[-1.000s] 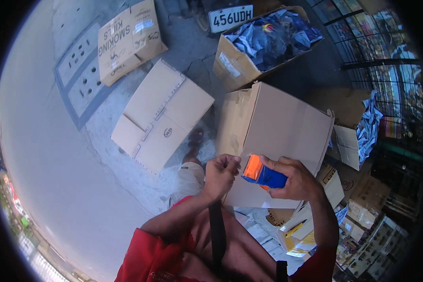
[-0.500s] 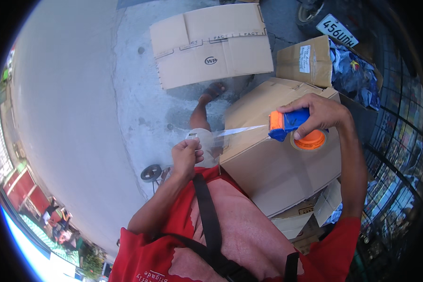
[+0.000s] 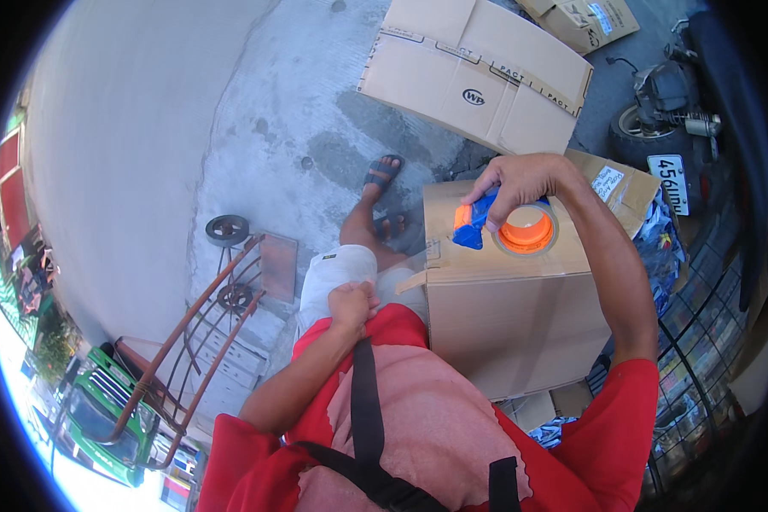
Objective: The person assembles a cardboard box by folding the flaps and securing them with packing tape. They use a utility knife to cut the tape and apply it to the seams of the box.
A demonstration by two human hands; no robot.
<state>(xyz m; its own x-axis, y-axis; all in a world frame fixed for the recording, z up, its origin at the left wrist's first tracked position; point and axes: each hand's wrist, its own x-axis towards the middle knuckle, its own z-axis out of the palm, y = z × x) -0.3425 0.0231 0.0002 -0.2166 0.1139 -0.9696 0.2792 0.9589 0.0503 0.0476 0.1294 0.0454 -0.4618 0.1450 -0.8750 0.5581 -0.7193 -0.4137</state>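
Note:
My right hand (image 3: 525, 181) grips a blue and orange tape dispenser (image 3: 469, 234) over a cardboard box (image 3: 512, 333) beside me. The dispenser's tape roll (image 3: 526, 230), with an orange core, is just above the box top. A short strip of tape (image 3: 412, 282) sticks out past the box's left edge. My left hand (image 3: 353, 304) is closed, fingers curled, in front of my white shorts and a little left of that strip. Whether anything is inside it is hidden.
A large flattened carton (image 3: 486, 77) lies ahead on the concrete. An open box of plastic-wrapped things (image 3: 664, 256) stands right, near a parked motorcycle (image 3: 657, 111) and a wire rack (image 3: 700, 341). On the left is a rusty hand truck (image 3: 200, 333).
The view has turned and the box now sits squarer to me. My right hand has brought the dispenser down to the box top. The long tape between my hands no longer shows.

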